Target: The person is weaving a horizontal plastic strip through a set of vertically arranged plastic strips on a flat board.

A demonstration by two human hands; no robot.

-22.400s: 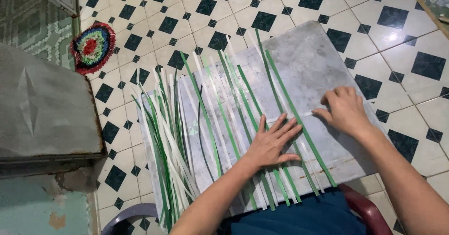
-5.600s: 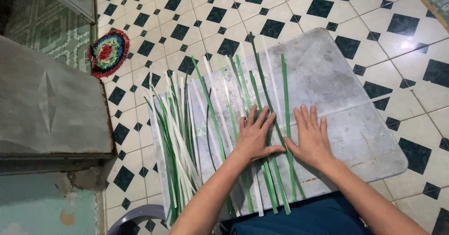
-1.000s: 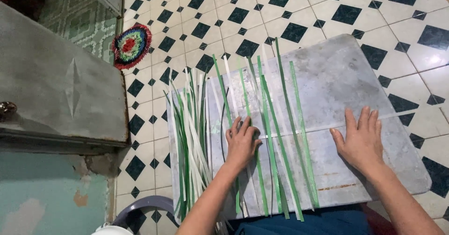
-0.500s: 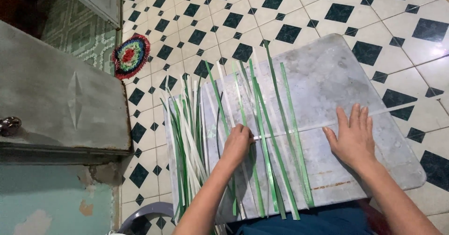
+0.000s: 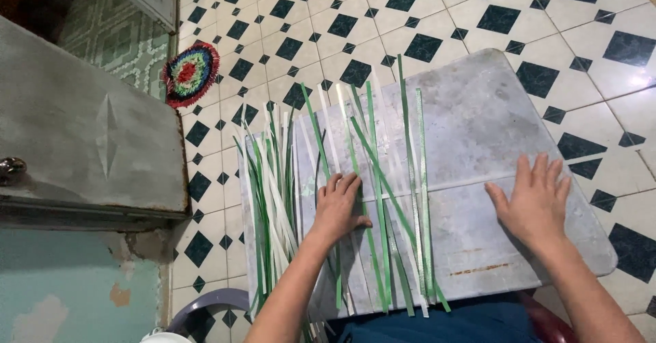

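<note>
A grey metal board (image 5: 478,117) lies on my lap with several long green and white strips (image 5: 379,172) laid along it. One white strip (image 5: 451,182) runs crosswise over them. My left hand (image 5: 337,210) rests flat with fingers spread on the strips near the board's left side. My right hand (image 5: 534,199) lies flat on the bare board to the right, touching the end of the crosswise strip. A loose bundle of green and white strips (image 5: 270,199) lies at the board's left edge.
The floor is white tile with black diamonds (image 5: 424,46). A round multicoloured mat (image 5: 190,73) lies at the upper left. A grey metal cabinet (image 5: 82,138) stands at left. A dark plastic chair rim (image 5: 205,309) shows at the bottom.
My left hand has opened and settled flat on the strips again. My right hand stays flat on the board. The view has shifted slightly.
</note>
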